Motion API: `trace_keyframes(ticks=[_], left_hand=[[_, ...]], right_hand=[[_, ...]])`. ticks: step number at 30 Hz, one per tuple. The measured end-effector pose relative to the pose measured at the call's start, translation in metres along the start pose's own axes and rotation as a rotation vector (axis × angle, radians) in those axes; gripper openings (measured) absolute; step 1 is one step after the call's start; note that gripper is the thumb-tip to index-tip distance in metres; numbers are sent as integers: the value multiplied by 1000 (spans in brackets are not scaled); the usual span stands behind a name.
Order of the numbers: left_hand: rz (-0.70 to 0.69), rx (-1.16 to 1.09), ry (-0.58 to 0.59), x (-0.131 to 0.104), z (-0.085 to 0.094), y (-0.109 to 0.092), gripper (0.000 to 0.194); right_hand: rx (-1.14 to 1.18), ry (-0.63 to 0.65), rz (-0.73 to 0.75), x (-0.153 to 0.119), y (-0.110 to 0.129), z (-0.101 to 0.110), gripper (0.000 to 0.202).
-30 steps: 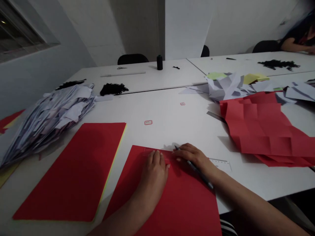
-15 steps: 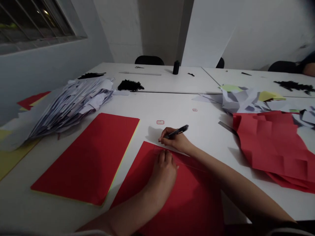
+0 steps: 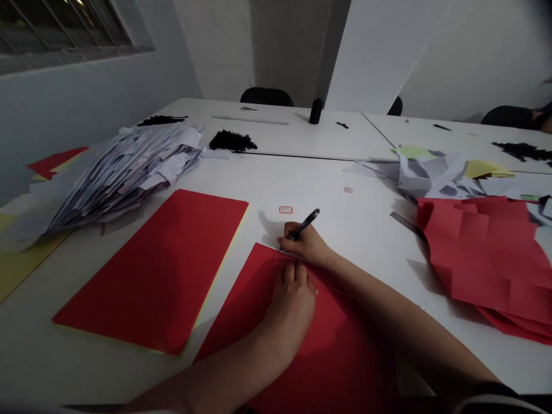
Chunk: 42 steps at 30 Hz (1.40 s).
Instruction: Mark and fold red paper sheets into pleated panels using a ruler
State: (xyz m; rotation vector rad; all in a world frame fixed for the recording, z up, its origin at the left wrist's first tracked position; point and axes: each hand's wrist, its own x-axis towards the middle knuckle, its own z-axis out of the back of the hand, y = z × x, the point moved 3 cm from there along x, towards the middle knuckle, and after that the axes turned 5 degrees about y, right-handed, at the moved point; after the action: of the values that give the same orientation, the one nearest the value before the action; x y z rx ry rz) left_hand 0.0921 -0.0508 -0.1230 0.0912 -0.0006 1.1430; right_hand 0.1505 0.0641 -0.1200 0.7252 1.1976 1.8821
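Observation:
A black pen (image 3: 307, 223) is pinched in my right hand (image 3: 304, 241), its tip at the top edge of a red sheet (image 3: 332, 351). Bent and close together, the fingers of my left hand (image 3: 293, 296) press down on that sheet just below my right hand. Faint straight edges of a clear ruler (image 3: 330, 283) show under and beside those fingers; most of it is hard to make out. To the left lies a stack of red sheets (image 3: 150, 264) with a thin yellow edge.
Folded papers (image 3: 129, 172) are heaped at the left. Creased red paper (image 3: 487, 247) and scraps (image 3: 426, 172) lie right, beside a metal ruler (image 3: 405, 223). Farther back are black yarn (image 3: 233, 141), a black spool (image 3: 316, 111) and scissors (image 3: 249, 108). Part of a person shows at far right.
My right hand has tilted the pen more upright and brought its tip down to the red sheet's top edge. My left hand stays pressed on the sheet. The view has shifted slightly.

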Motion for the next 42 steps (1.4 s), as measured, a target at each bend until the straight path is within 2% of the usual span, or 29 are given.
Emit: trace_keyframes(ticks=[5,16,19,22,25,29,31,33,35,38,40,42], left_hand=[[14,-37,-57,0,-3,0,26],[16,-106,-59,0,-3,1,23],[13,-100,-64,0,-3,1,23],[0,-61,-21,-1,-3,0,25],[-17,41,10,-3,-2,-1,31],[-39,133,3,-6,0,-1,30],[-31,110,-14,-6,1,-1,29],[-20,57,-55,-4,3,-1,28],[-22,16,-96,-3,8,-2,29],[-28,21,-110,-11,22,-6,37],[-16,28,-64,-24,32,-9,43],[41,11,33,-40,38,-9,50]], right_hand=[[-12,-4,13,0,1,0,23],[-3,-12,1,-1,1,0,23],[71,-28,2,2,0,1,22],[214,-36,12,-3,3,10,20],[136,0,10,-33,8,26,25],[-324,-53,99,-110,11,48,24],[-484,-75,156,-147,6,51,31],[-604,-63,190,-173,0,48,36],[-693,-73,197,-185,-5,43,42],[-800,-76,223,-187,-8,35,46],[-872,-75,237,-184,-7,32,46],[-941,-85,222,-183,-9,31,45]])
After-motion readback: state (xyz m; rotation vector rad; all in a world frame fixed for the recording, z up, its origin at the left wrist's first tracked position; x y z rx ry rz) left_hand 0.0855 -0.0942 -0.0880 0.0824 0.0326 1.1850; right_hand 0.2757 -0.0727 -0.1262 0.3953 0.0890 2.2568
